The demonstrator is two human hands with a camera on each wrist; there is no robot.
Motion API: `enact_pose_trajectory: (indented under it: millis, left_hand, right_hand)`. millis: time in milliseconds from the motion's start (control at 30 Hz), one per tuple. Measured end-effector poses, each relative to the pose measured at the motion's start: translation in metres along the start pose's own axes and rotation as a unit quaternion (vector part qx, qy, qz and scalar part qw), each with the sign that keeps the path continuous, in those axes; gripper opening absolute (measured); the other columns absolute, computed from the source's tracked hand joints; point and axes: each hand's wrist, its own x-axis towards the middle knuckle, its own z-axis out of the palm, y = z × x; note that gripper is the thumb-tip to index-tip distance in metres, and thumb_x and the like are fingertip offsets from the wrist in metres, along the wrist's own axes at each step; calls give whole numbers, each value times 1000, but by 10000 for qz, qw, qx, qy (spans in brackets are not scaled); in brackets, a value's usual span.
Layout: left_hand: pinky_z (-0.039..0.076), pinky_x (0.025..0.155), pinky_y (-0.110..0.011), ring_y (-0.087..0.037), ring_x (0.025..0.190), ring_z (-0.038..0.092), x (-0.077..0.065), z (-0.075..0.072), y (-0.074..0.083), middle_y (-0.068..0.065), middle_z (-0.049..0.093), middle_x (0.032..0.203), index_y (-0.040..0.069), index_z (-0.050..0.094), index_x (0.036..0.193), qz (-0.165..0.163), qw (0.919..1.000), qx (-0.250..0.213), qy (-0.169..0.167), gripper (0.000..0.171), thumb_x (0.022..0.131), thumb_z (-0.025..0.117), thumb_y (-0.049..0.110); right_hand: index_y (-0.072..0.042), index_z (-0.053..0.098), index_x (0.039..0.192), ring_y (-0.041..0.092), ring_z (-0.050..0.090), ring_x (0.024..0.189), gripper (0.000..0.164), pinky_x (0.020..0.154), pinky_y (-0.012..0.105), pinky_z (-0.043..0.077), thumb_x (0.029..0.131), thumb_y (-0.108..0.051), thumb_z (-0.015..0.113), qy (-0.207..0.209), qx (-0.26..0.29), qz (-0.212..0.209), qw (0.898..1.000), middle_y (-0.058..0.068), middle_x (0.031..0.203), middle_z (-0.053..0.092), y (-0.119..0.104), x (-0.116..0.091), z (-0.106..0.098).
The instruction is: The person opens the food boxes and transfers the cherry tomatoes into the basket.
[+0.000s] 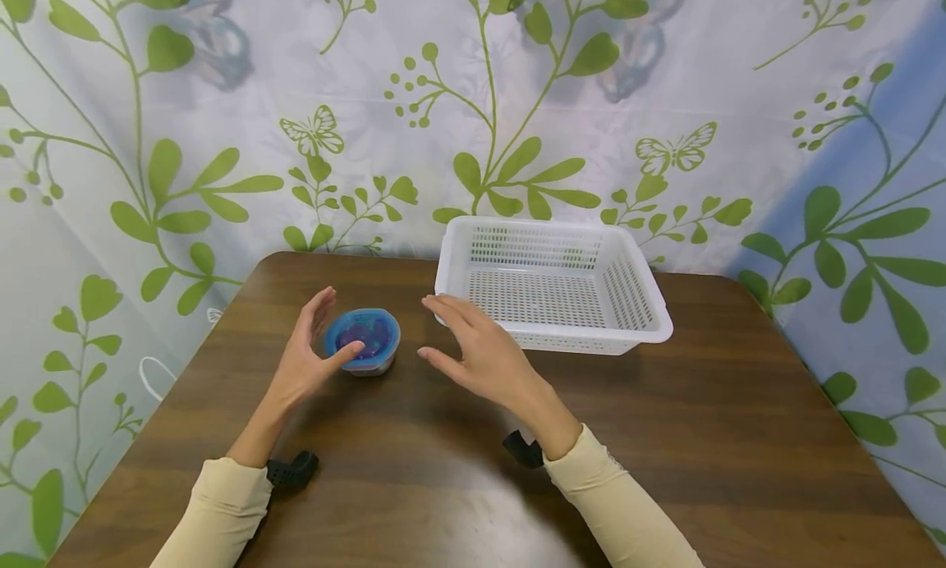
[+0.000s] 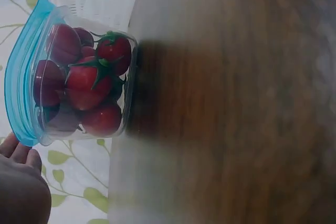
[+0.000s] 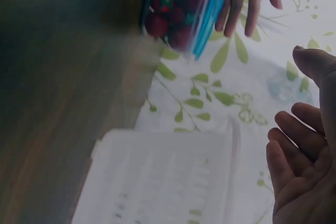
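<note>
A clear tub with a translucent blue lid (image 1: 367, 338) stands on the table, left of the middle. Through its wall in the left wrist view several red tomatoes (image 2: 89, 90) show, some with green stems. My left hand (image 1: 305, 356) is at the tub's left side, thumb extended over the lid's near edge and fingers raised behind it; whether it touches the lid is hard to tell. Between the tub and the basket hovers my right hand (image 1: 484, 355), fingers extended and thumb apart, holding nothing. The right wrist view also shows this hand (image 3: 302, 156), apart from the tub.
A white perforated plastic basket (image 1: 554, 297) stands at the back of the brown wooden table (image 1: 702, 437), right of the tub. Behind the table hangs a white curtain (image 1: 384, 166) with green leaves and butterflies. Dark straps (image 1: 291, 469) are at both wrists.
</note>
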Motion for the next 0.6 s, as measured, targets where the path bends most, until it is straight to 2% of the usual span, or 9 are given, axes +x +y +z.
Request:
enact_pose_trajectory:
  millis: [200, 433, 600]
  left_hand:
    - [19, 126, -61, -39, 157, 19, -4, -1, -9, -14, 19, 170, 18, 12, 166, -264, 9993, 144, -205, 101, 91, 80, 24]
    - [20, 124, -63, -39, 157, 18, -6, 5, -17, -14, 15, 171, 19, 5, 166, -548, 9970, -220, -508, 108, 90, 81, 25]
    - [21, 122, -67, -42, 152, 26, -7, 6, -24, -17, 17, 169, 20, -1, 166, -666, 9944, -396, -717, 114, 88, 82, 25]
  right_hand:
    - [-13, 49, 152, 24, 49, 144, 66, 114, 41, 47, 98, -43, 71, -451, 39, -218, 9987, 7, 151, 55, -15, 9, 24]
    - [-12, 50, 152, 24, 51, 143, 64, 114, 39, 47, 98, -41, 70, -725, 100, -236, 9970, 10, 152, 54, -19, 17, 44]
    - [-12, 50, 152, 23, 50, 142, 64, 116, 37, 46, 99, -41, 70, -899, 37, -234, 9957, 10, 152, 53, -18, 22, 55]
